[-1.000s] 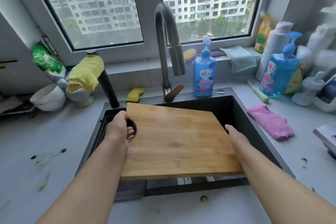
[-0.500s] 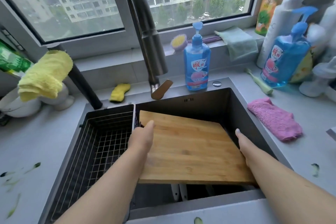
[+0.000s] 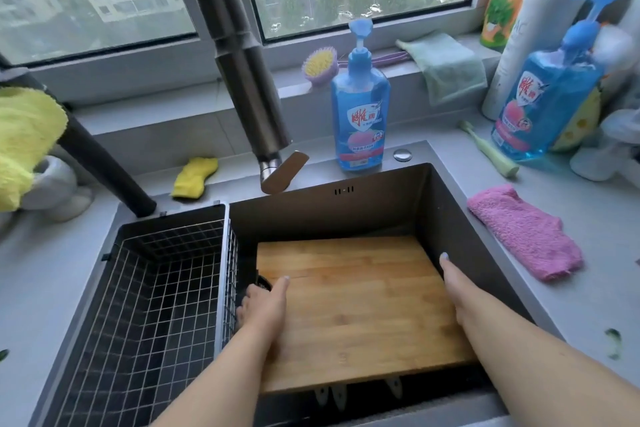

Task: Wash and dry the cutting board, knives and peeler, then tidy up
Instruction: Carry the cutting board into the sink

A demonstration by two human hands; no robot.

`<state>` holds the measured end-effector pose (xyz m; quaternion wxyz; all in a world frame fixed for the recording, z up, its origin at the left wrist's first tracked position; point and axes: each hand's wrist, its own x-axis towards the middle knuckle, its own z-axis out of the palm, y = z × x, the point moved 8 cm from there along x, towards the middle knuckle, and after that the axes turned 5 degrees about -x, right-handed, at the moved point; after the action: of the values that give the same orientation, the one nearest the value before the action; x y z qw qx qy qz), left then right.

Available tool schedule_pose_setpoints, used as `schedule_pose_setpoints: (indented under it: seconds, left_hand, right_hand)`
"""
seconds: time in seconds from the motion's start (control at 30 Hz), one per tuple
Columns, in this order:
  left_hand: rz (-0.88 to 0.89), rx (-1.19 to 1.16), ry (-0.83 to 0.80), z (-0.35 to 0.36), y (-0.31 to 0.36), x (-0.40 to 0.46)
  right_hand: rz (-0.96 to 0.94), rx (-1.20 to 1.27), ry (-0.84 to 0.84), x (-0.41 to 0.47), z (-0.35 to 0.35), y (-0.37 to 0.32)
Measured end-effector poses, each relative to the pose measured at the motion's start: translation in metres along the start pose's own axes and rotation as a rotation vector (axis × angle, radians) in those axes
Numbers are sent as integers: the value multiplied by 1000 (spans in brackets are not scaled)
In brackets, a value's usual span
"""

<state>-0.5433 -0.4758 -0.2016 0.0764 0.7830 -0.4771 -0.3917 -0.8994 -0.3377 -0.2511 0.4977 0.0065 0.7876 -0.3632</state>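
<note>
A wooden cutting board (image 3: 360, 302) lies low inside the dark sink (image 3: 426, 204), nearly flat. My left hand (image 3: 265, 302) grips its left edge by the handle hole, thumb on top and fingers underneath. My right hand (image 3: 455, 282) holds the right edge against the sink wall, its fingers hidden below the board. Pale handle ends (image 3: 337, 393), probably of the knives or peeler, poke out under the board's near edge.
A wire basket (image 3: 145, 291) fills the sink's left part. The tap (image 3: 249, 87) hangs over the sink. Behind stand a blue soap bottle (image 3: 360, 107), a yellow sponge (image 3: 195, 177), and a second blue bottle (image 3: 550, 94). A pink cloth (image 3: 523, 230) lies on the right counter.
Both hands have lowered the board from above the sink rim down into the basin, to the right of the wire basket. My head has moved closer.
</note>
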Motion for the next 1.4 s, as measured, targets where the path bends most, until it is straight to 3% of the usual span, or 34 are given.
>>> schedule_pose_setpoints:
  seconds: [0.17, 0.7, 0.87, 1.03, 1.13, 1.27, 1.4]
  left_hand:
    - [-71, -15, -19, 16, -21, 15]
    - [-255, -402, -185, 64, -66, 38]
    - [-280, -443, -255, 67, -62, 38]
    - [-216, -438, -320, 71, -49, 29]
    - [-115, -390, -319, 64, -17, 11]
    - [55, -393, -285, 53, 32, -19]
    - [254, -404, -242, 35, 86, -56]
  right_hand:
    - [15, 15, -15, 12, 11, 3]
    - [93, -40, 6, 35, 20, 27]
    - [52, -214, 9, 30, 23, 21]
    - [-8, -686, 120, 3, 31, 1]
    - [-146, -789, 136, -15, 45, -21]
    - [-413, -753, 138, -47, 59, -54]
    - [-741, -645, 372, -88, 26, -121]
